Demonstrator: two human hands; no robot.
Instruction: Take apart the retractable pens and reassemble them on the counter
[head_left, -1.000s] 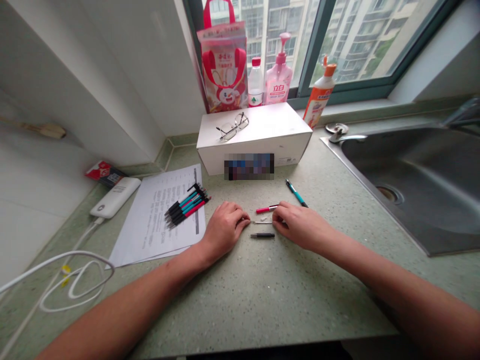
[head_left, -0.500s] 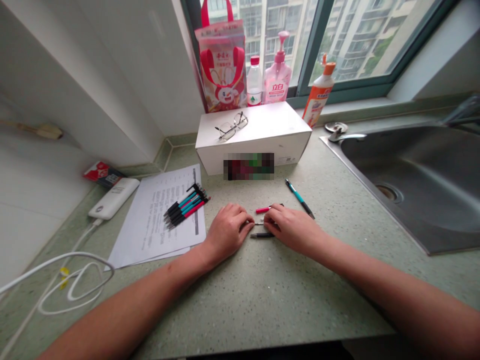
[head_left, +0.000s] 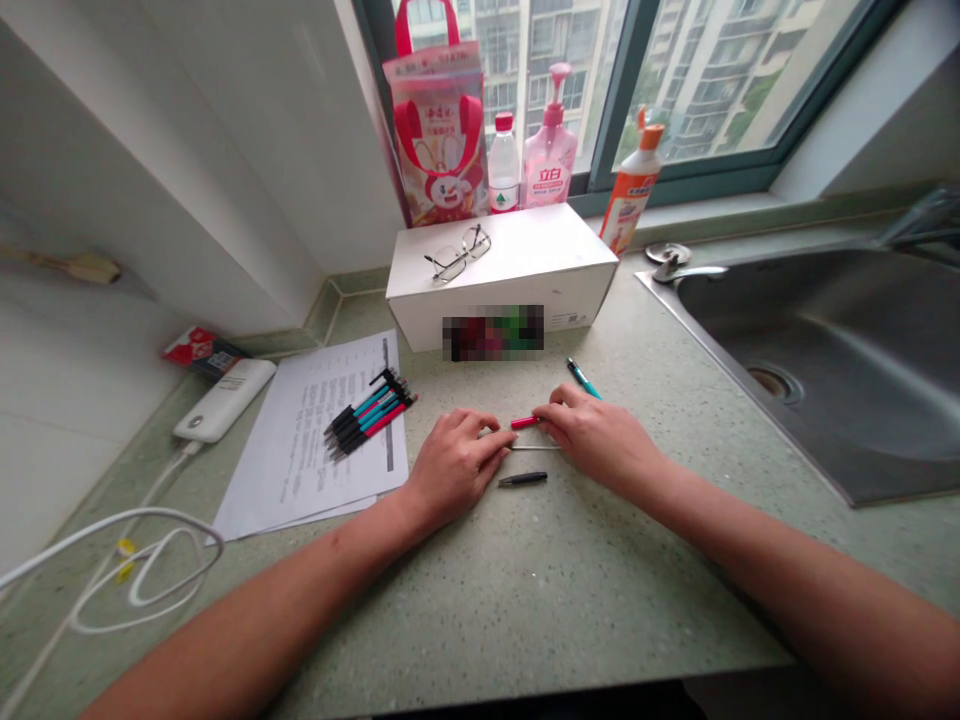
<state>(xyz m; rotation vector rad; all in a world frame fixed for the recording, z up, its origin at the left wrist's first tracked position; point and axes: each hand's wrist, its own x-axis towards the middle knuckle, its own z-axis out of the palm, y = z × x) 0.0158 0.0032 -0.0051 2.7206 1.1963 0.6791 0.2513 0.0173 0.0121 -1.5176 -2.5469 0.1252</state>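
Note:
My left hand (head_left: 456,458) rests on the counter, its thumb and forefinger pinched on the left end of a thin pale pen refill (head_left: 535,448). The refill lies level and runs right, towards the underside of my right hand (head_left: 596,432). At my right fingertips is the right end of a red pen barrel (head_left: 524,423), which the fingers close on. Just below, a black pen section with a pointed tip (head_left: 523,480) lies loose on the counter. Beyond my right hand, a teal and black pen (head_left: 583,376) is partly covered by it.
Several assembled pens (head_left: 371,412) lie in a bundle on printed sheets (head_left: 300,440) at left. A white power bank (head_left: 225,400) with its cable sits beside them. Behind stands a white box (head_left: 502,280) with glasses (head_left: 459,254) on top. The steel sink (head_left: 840,370) is at right.
My right hand has shifted from the refill up to the red barrel, uncovering more of the refill and the black section. My left hand keeps its pinch on the refill.

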